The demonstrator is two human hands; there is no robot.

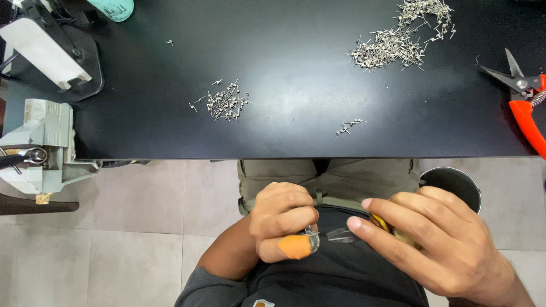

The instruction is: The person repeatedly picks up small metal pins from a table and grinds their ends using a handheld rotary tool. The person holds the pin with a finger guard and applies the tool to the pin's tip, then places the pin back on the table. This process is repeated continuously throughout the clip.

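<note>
Both hands meet below the black counter's [296, 136] near edge: left grip [282, 220], orange-taped thumb, and right grip [432, 239] pinch together on a clear strip of tape [333, 235].

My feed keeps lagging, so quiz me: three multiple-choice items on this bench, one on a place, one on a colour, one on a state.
1. Where does the largest pile of small metal pins lie on the black table?
A. far right part
B. near left corner
C. on the floor

2. What colour are the handles of the cutters?
A. blue
B. orange-red
C. green

3. How are the hands placed?
A. both flat on the table
B. one on the cutters
C. both below the table edge, over the lap

Answers:
1 A, the big heap sits toward the far right.
2 B, the handle at the right edge is orange-red.
3 C, the left hand and right hand pinch a small clear piece between them.
</note>
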